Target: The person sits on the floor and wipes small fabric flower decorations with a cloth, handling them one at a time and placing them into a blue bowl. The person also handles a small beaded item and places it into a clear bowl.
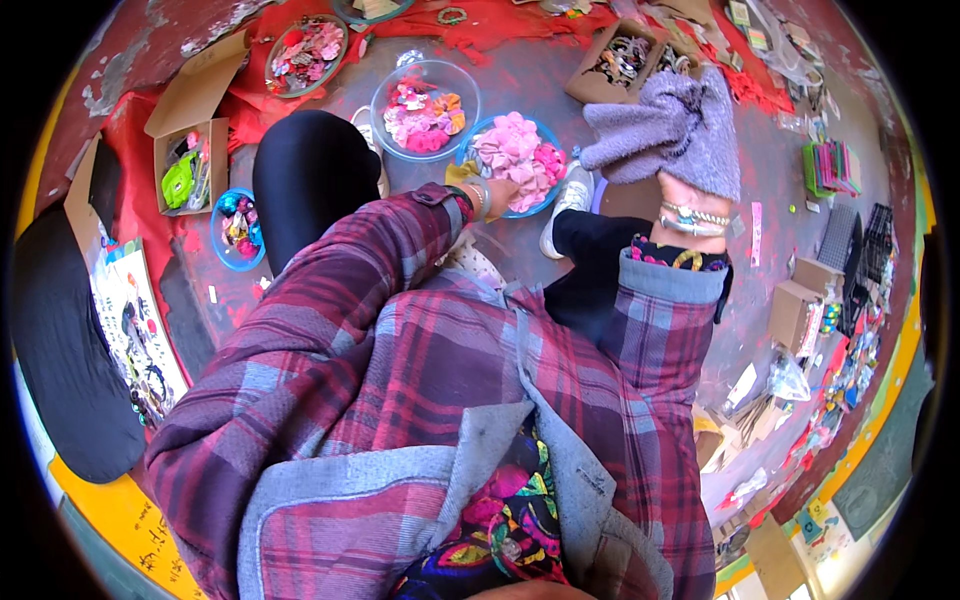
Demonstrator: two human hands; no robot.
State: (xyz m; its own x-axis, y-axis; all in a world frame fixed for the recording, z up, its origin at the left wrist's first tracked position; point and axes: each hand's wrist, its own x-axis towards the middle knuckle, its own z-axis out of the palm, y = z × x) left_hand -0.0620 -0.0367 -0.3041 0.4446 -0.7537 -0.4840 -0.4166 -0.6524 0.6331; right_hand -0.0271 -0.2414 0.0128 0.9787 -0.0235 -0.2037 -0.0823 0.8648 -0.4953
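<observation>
My right hand, wearing bracelets at the wrist, is raised and closed on a grey fluffy cloth. The cloth is bunched at its middle, spreads out on both sides and hides most of my fingers. My left hand reaches to the near left rim of a blue basin. Its fingertips lie against the pink scrunchies heaped in there, and whether they grip one cannot be seen. Just left of that basin stands a clear bowl holding pink and orange scrunchies.
At the far left are a bowl of hair accessories, an open cardboard box and a blue basin of shiny balls. A cardboard box of small items stands beyond the cloth. A green basket and assorted goods line the right side.
</observation>
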